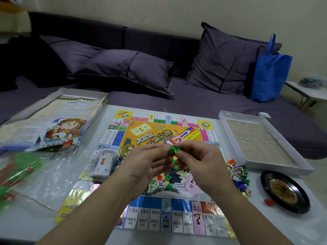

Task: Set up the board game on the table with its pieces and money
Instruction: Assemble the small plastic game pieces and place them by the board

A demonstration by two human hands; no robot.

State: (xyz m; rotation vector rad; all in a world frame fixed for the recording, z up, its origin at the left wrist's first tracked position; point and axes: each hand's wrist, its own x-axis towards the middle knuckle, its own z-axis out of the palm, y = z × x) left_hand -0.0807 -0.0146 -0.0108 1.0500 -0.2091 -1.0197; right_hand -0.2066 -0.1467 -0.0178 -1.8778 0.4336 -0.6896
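Glossy printed paper game board [159, 220], small shiny green plastic houses [172, 150], crinkled clear plastic bag [44, 174] at nine o'clock, matt dark cloth cushions [123, 68]

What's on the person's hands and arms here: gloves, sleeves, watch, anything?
Nothing worn that shows. The left hand and right hand are bare, with no gloves and no rings visible on the fingers. Both forearms are bare down to the frame's bottom edge: no sleeves, watch, bands or markings.

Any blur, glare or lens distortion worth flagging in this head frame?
Head view: left edge smeared, plastic bag and green pieces blurred; glare on the board near-left foil; wide-angle bending at edges; hands fairly sharp; dim room light.
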